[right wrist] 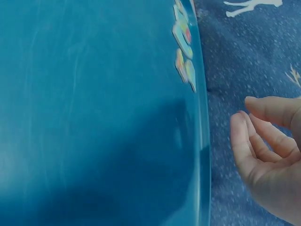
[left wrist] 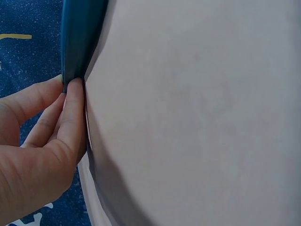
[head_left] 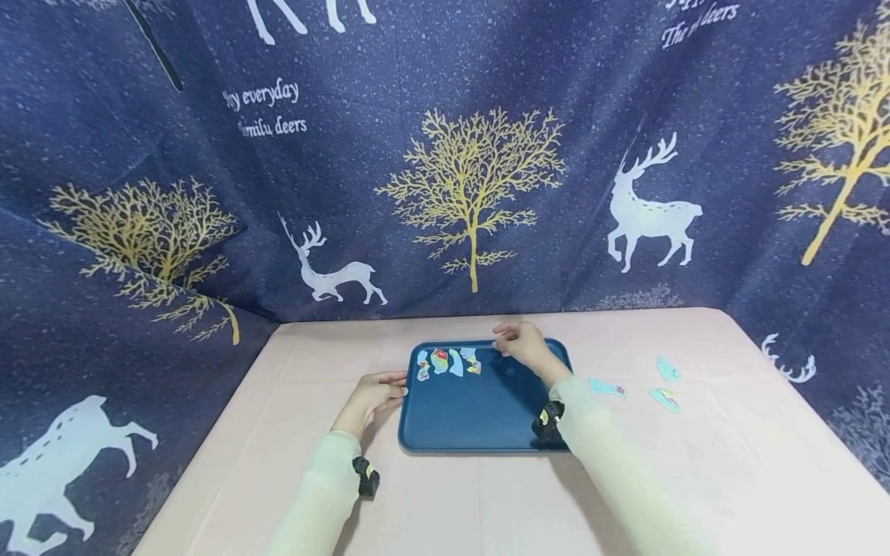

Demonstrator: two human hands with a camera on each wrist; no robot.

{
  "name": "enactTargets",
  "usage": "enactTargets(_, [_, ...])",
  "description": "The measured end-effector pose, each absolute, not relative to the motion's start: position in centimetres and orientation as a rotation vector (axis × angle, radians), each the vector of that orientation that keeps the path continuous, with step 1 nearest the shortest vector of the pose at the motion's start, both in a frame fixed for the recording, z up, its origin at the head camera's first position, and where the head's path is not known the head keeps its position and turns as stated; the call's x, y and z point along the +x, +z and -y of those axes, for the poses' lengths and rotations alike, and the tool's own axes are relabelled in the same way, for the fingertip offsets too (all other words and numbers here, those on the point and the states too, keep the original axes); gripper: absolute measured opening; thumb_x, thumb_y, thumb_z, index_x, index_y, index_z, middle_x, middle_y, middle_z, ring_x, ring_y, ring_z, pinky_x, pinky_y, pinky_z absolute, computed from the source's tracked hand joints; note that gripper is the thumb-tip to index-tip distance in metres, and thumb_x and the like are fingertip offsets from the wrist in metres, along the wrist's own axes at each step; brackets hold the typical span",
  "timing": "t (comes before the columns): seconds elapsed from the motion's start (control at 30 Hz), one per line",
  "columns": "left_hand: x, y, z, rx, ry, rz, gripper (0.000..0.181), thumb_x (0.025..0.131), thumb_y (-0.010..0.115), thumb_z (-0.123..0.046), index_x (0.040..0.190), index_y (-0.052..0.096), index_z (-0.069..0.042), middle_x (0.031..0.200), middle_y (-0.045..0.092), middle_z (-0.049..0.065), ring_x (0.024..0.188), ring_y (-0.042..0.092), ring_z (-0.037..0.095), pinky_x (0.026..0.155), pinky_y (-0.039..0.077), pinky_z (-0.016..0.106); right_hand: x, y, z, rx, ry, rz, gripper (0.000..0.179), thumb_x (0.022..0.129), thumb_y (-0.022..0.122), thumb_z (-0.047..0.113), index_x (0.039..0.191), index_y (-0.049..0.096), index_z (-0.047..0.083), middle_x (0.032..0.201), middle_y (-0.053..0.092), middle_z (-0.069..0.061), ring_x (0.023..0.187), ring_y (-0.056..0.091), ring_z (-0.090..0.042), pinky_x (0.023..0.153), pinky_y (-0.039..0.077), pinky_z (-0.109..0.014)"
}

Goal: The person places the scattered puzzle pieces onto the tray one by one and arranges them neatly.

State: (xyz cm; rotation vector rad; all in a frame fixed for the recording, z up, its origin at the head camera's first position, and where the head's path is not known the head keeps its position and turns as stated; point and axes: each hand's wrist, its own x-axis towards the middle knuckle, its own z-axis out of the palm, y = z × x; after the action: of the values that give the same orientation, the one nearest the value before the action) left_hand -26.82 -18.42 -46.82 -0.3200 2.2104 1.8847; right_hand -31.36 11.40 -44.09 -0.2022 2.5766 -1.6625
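My left hand (head_left: pixel 375 398) holds the left rim of a dark blue rectangular tray (head_left: pixel 480 421). Up close in the left wrist view, the thumb and fingertips pinch the edge of the tray (left wrist: pixel 83 37). Over the tray's far right part hovers my right hand (head_left: pixel 527 346), fingers loosely bent and nothing between them. In the right wrist view that hand (right wrist: pixel 270 146) shows a gap between thumb and fingers. Several colourful, irregular flat pieces (head_left: pixel 455 363) lie in a row along the tray's far left edge.
On the pink tablecloth (head_left: pixel 313 355) right of the tray lie three more light blue pieces: one near my right sleeve (head_left: pixel 607 388), an upper one (head_left: pixel 668 369) and a lower one (head_left: pixel 664 399). A dark blue curtain (head_left: pixel 334 193) with deer and trees hangs behind the table.
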Motion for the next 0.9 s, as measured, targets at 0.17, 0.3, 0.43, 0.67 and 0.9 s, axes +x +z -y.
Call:
enactTargets(0.17, [-26.9,-47.1,18.5,-0.301,1.882,-2.214,0.046,0.080,0.060,0.016,0.126,0.057,0.009,0.124,0.060,0.026,0.100,0.066,0.027,0.086,0.057,0.036,-31.0,-44.0,-13.6,-0.241,-1.659,-2.647,0.032,0.089,0.062,0.000,0.120,0.060,-0.010,0.097,0.068,-0.022,0.090,0.065,-0.039,0.080,0.058,-0.047])
enactTargets(0.3, [-26.9,-47.2,18.5,-0.304,1.884,-2.210,0.047,0.080,0.061,0.016,0.126,0.057,0.009,0.124,0.060,0.025,0.105,0.064,0.029,0.087,0.057,0.035,-30.5,-43.9,-15.5,-0.229,-1.687,-2.684,0.032,0.089,0.062,0.000,0.119,0.059,-0.011,0.096,0.068,-0.024,0.090,0.065,-0.038,0.080,0.057,-0.050])
enactTargets(0.43, [-27.0,-47.1,18.6,-0.317,1.883,-2.215,0.047,0.080,0.059,0.016,0.126,0.058,0.008,0.124,0.061,0.024,0.099,0.066,0.025,0.086,0.058,0.034,-30.1,-43.7,-17.4,-0.191,-1.734,-2.710,0.031,0.089,0.062,-0.002,0.118,0.059,-0.012,0.097,0.067,-0.024,0.085,0.066,-0.030,0.080,0.057,-0.048])
enactTargets(0.67, [-27.2,-47.0,18.6,-0.321,1.875,-2.217,0.047,0.080,0.057,0.017,0.126,0.058,0.007,0.124,0.060,0.026,0.094,0.066,0.021,0.085,0.058,0.033,-29.4,-43.3,-20.7,-0.131,-1.677,-2.808,0.032,0.091,0.060,0.000,0.121,0.058,-0.011,0.101,0.066,-0.023,0.082,0.064,-0.014,0.075,0.058,-0.027])
enactTargets(0.9, [-27.1,-47.1,18.4,-0.336,1.845,-2.227,0.047,0.080,0.057,0.017,0.126,0.059,0.006,0.125,0.059,0.026,0.098,0.066,0.024,0.085,0.058,0.032,-27.9,-43.2,-24.8,-0.098,-1.619,-2.896,0.038,0.091,0.062,0.005,0.126,0.056,-0.009,0.109,0.064,-0.027,0.083,0.062,-0.005,0.075,0.053,-0.013])
